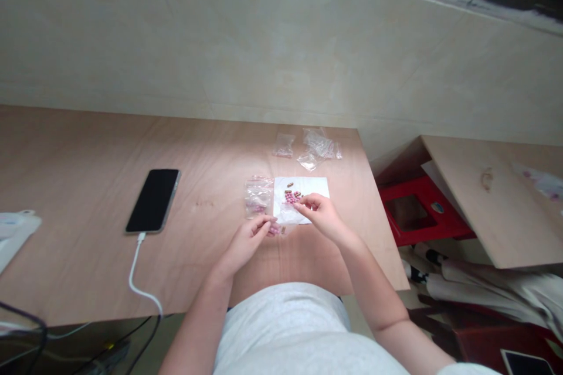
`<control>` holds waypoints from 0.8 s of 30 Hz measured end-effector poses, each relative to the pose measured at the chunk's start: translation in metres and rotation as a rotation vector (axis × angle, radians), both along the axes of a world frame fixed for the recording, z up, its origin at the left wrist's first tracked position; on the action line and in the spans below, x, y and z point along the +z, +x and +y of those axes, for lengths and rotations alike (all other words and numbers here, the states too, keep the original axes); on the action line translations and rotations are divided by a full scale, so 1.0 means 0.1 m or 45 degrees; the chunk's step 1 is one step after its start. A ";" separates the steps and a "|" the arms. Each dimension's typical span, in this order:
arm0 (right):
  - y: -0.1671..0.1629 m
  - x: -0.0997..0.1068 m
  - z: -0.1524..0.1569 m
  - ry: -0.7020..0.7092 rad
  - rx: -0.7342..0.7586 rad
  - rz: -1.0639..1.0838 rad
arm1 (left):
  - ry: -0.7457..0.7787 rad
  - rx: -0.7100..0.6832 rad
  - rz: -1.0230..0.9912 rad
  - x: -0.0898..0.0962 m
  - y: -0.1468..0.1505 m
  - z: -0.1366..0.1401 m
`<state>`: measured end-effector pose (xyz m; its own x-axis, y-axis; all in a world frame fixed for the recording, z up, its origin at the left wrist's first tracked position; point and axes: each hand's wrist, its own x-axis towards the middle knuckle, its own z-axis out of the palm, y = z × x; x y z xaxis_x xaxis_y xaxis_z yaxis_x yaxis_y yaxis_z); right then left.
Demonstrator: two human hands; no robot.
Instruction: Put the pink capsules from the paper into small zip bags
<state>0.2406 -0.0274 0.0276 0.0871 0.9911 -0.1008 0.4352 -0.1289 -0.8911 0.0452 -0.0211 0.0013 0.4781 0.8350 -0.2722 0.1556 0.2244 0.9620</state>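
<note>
My left hand (250, 241) pinches a small clear zip bag (288, 227) with pink beads and a gold-brown piece inside. My right hand (324, 218) is closed in a pinch beside the bag's upper end, over a sheet of white paper (320, 185); whatever its fingertips hold is too small to make out. Pink round beads (290, 197) lie clustered on the paper, with several gold-brown capsule-shaped pieces (290, 184) among and above them. Left of the paper, another clear zip bag (258, 194) lies flat with pink contents near its lower end.
More clear bags (320, 146) and a single bag (284, 145) lie towards the wall. A black-screened phone (153, 201) with a white cable (137, 269) is at the left. Past the table's right edge are a red box (407, 211) and another wooden table (497, 199), with a person's legs (484, 287) below.
</note>
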 end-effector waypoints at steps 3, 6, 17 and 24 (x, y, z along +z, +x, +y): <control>0.01 0.01 0.01 -0.007 0.055 -0.025 | -0.019 0.010 -0.008 0.03 0.00 -0.02; 0.00 0.04 0.01 0.029 0.134 -0.104 | -0.028 0.015 -0.032 0.04 0.00 -0.02; -0.03 0.30 -0.14 -0.029 0.239 -0.282 | -0.054 0.079 -0.123 0.00 -0.03 -0.04; -0.05 0.21 -0.08 0.014 0.037 0.213 | -0.115 0.129 -0.178 0.05 -0.06 -0.05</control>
